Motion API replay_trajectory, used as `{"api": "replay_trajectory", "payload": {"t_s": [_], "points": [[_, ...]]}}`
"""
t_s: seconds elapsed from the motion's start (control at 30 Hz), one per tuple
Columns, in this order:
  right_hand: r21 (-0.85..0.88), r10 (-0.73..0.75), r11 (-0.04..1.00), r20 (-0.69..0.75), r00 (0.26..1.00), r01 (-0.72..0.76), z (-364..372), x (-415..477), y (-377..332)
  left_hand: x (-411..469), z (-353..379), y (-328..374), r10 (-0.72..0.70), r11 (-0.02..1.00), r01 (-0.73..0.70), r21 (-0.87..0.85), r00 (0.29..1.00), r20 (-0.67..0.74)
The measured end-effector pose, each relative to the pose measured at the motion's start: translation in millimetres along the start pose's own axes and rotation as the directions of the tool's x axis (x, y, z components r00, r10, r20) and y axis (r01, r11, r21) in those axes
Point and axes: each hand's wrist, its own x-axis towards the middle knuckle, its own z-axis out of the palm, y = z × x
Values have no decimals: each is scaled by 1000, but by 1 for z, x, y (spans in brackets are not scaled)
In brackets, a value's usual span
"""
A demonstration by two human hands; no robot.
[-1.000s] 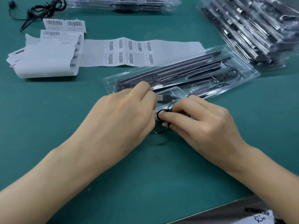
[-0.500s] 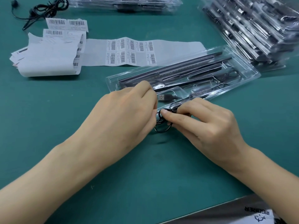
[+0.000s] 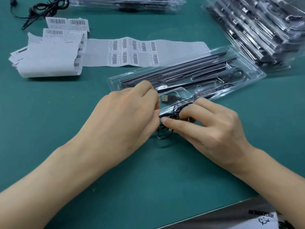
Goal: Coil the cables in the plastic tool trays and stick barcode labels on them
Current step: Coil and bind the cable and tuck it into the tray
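The right hand's fingers [image 3: 178,123] are curled round a small coil of thin black cable [image 3: 165,136], the forefinger laid across the top of the loops and the other fingers bent in behind it. The left hand's fingers [image 3: 149,91] are curled down over the left side of the same coil and hold it there; their tips are hidden under the hand. The right hand [image 3: 212,128] and the left hand [image 3: 128,113] meet at the coil, knuckles up, both forearms reaching in from the near edge of the green desk [image 3: 66,138].

The coil sits just at the near long edge of a clear plastic tool tray [image 3: 254,75], partly over the desk. From the coil the cable runs up into the tray's near compartment, where its USB plug [image 3: 165,98] lies flat between the two hands. The tray lies slantwise, its right end farther away, with long dark tools in its slots.

Beyond the tray, a white strip of barcode labels [image 3: 132,52] stretches across the desk; its left end folds over into a heap of backing paper [image 3: 47,61]. Two loose barcode labels [image 3: 67,23] lie beside that heap. A tangled black cord [image 3: 44,9] lies at the far left corner. A stack of filled trays [image 3: 257,30] stands at the far right, near the open tray's end, and more trays [image 3: 125,4] line the far edge. A printed sheet [image 3: 244,215] shows at the near right corner.
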Motion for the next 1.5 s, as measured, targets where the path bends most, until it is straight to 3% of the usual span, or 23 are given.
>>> {"api": "replay_trajectory", "payload": {"t_s": [0.37,0.57,0.87,1.13,1.27,1.5], "points": [[-33,117,993,-11,993,-117,5,11,-7,1,-4,1,6,1000,-5,-12,1000,21],[160,171,972,37,985,-174,-3,0,-7,0,-5,-1,-8,999,9,-33,1000,29],[6,130,991,-92,987,-130,8,9,-8,1,-6,0,1,998,0,-62,1000,18],[13,48,999,-10,999,-47,0,1,5,1,-6,-2,-3,999,4,-45,1000,23],[12,86,996,-97,992,-85,5,9,3,2,-6,-2,-11,998,12,-64,1000,13],[72,219,974,-66,974,-214,5,8,-6,3,-8,-3,18,1000,-17,-21,999,43]]}}
